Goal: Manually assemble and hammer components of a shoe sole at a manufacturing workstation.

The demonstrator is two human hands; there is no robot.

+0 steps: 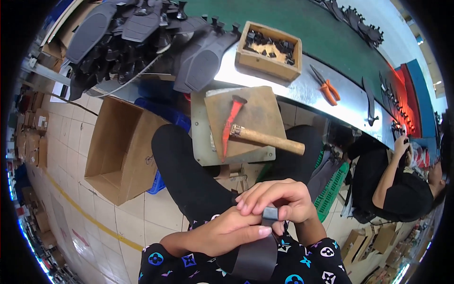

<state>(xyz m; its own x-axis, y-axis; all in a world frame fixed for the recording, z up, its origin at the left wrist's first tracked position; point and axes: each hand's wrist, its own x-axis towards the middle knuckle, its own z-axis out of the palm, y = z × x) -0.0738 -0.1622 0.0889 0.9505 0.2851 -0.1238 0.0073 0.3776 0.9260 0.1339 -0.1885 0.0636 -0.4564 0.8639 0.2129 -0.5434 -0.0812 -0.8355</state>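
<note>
Over my lap, both hands are closed around a dark shoe sole whose broad smooth part hangs down toward me. My left hand grips it from the left, thumb lying along it. My right hand curls over from the right, its fingers meeting those of the left. Between the two hands a squarish grey end sticks up, apparently the heel. The fingers hide the middle of the sole. Ahead of my hands, a hammer with a red head and wooden handle rests on a brown board.
A wooden box of small black pieces and orange-handled pliers lie on the metal bench edge. Heeled soles are piled at the far left. A cardboard box stands left of my legs, a green crate right. A person sits at far right.
</note>
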